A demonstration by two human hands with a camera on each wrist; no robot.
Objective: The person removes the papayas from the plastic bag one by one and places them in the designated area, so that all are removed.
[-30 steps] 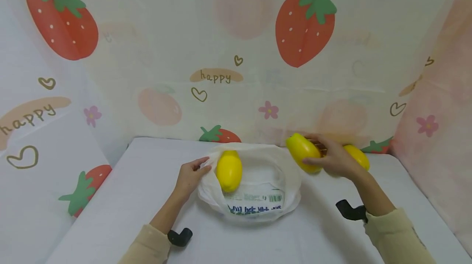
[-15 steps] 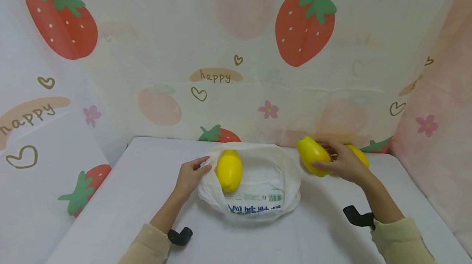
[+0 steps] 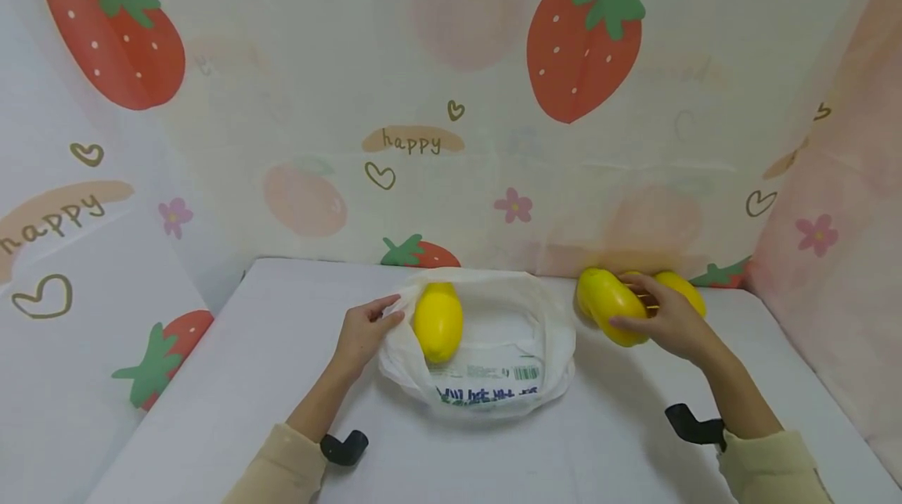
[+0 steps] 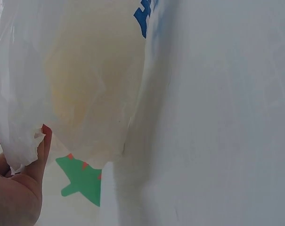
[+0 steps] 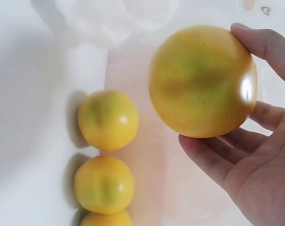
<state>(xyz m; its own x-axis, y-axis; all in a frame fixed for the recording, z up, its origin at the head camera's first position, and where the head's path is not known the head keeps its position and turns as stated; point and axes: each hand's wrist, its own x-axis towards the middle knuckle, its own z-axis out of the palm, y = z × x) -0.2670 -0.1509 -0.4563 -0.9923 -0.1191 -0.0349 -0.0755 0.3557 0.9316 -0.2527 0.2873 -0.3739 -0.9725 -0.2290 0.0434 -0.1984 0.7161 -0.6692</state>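
My left hand (image 3: pixel 362 336) pinches the left rim of a white plastic bag (image 3: pixel 553 340), whose mouth gapes toward me. Inside it, at the left, lies one long yellow fruit (image 3: pixel 438 324); its exact kind is unclear. In the left wrist view its yellow shows through the thin plastic, and the left hand (image 4: pixel 17 188) has bag film between thumb and fingers. At the back right, my right hand (image 3: pixel 672 320) grips a similar yellow fruit (image 3: pixel 616 315) by its sides. In the right wrist view this held fruit (image 5: pixel 201 82) appears above others.
Behind the right hand, another yellow fruit (image 3: pixel 682 294) lies near the table's back edge. Several stand in a row in the right wrist view, including a nearer fruit (image 5: pixel 107 120) and a second fruit (image 5: pixel 104 184). A printed cloth backdrop (image 3: pixel 317 97) rises behind the white table (image 3: pixel 282 308).
My right hand has moved rightward and slightly down with the yellow fruit, away from the bag and closer to the other fruit. The left hand keeps its place at the bag's rim.
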